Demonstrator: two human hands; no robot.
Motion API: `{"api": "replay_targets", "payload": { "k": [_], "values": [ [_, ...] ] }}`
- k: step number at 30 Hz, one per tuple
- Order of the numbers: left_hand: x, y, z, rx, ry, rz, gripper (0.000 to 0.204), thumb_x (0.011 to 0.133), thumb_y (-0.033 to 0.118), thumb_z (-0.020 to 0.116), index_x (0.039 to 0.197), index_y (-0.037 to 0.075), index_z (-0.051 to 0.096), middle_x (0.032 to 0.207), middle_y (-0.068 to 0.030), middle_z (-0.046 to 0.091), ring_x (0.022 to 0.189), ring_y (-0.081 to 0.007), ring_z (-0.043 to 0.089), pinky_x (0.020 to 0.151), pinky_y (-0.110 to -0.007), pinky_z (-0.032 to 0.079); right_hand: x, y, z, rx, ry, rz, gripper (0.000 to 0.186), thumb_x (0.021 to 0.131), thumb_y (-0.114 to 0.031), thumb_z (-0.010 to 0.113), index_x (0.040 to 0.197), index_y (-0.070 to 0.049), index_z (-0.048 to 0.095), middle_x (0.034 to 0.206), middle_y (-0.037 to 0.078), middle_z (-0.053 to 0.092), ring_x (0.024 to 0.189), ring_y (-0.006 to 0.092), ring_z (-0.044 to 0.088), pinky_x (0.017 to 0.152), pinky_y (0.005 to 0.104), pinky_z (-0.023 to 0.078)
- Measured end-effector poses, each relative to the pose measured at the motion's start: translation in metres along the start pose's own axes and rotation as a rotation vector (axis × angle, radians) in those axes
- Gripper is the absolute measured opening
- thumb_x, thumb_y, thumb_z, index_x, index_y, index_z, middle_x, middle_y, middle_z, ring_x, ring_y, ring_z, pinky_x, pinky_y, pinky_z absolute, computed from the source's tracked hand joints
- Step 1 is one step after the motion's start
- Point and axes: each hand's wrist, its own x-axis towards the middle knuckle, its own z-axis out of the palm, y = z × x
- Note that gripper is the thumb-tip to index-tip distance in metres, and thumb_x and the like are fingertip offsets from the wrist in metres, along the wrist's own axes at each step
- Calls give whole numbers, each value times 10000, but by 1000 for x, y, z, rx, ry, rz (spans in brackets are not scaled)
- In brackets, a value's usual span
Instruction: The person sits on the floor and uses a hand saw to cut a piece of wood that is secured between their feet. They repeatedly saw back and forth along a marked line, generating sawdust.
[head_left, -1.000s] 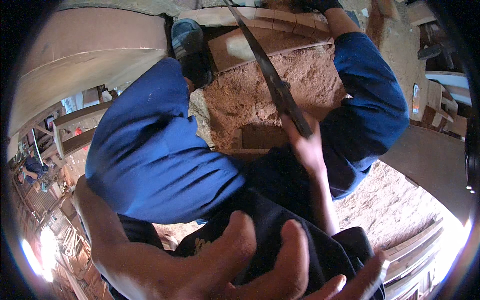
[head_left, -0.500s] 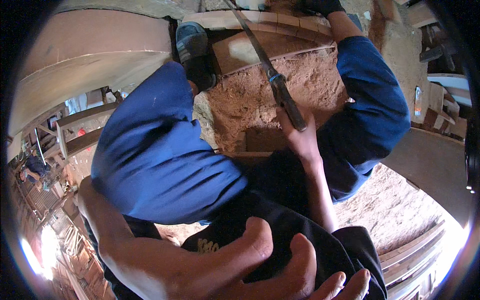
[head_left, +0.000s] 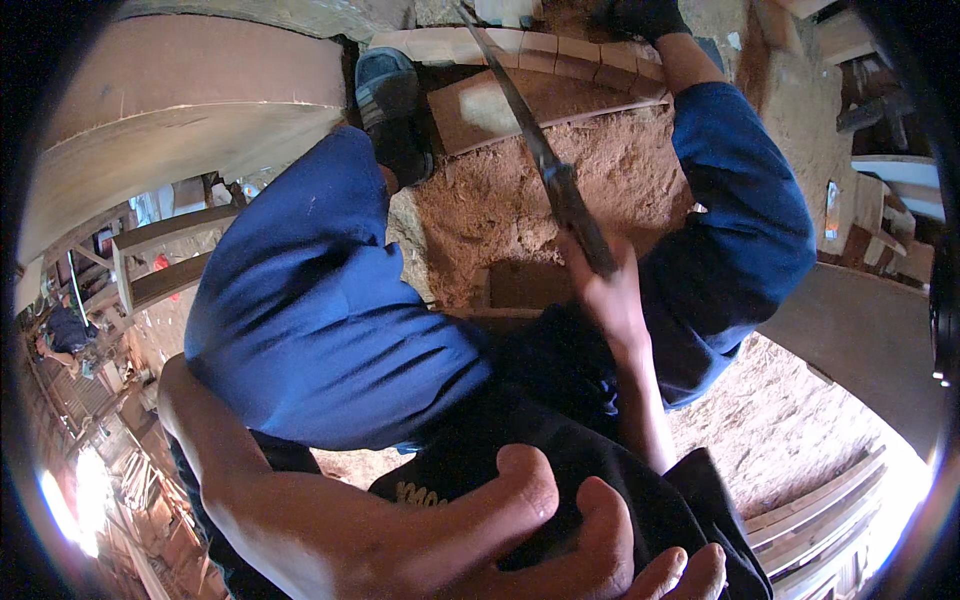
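Note:
My right hand (head_left: 608,285) is closed around the dark handle of a long, narrow, tapering tool (head_left: 530,125), which looks like a blade seen nearly edge-on. The tool slants up and left between my legs, its thin far end passing over a curved row of wooden pieces (head_left: 570,52). Below that row, a brown board (head_left: 495,105) with a pale patch lies between my feet. Close to the camera, my left hand (head_left: 480,540) hangs over my lap with bent fingers spread, nothing between them.
My blue-trousered legs are spread wide, a dark sandal (head_left: 388,90) at upper left. A large curved wooden piece (head_left: 190,130) stands at left. Brown dusty ground (head_left: 560,180) shows between my legs. Slatted wood (head_left: 820,510) lies at lower right, scrap wood (head_left: 140,490) at lower left.
My right hand and the tool's handle have shifted slightly toward me and to the right, and the handle looks blurred. My left hand has barely moved.

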Motion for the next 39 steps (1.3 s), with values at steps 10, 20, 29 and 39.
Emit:
{"api": "replay_targets", "payload": {
  "k": [10,20,29,39],
  "values": [
    [2,1,0,-13,-35,15,395,776,142,569,1142,235,684,1053,-63,544,903,-166,603,583,-267,488,-7,-10,6,-42,-9,-42,146,898,-130,616,855,9,608,661,10,531,638,74,470,584,258,403],
    [-11,-15,10,-16,-37,3,391,777,141,569,1141,229,682,1067,-66,544,917,-170,605,591,-271,495,-51,-43,-24,-175,-74,-12,148,889,-118,615,932,24,621,748,76,621,696,121,537,640,315,462],
    [-12,-19,16,19,-57,8,381,777,142,572,1133,222,681,1058,-65,544,910,-170,603,590,-272,493,-53,-19,-17,-213,-141,4,243,864,-121,631,1052,33,621,927,154,674,863,187,612,814,352,477],
    [-8,-16,18,23,-63,31,370,776,143,575,1124,215,680,1049,-64,544,902,-170,601,589,-274,492,-17,-5,-9,-137,-20,-104,161,893,-142,637,857,8,593,681,27,527,636,100,465,579,295,417]
  ]
}}
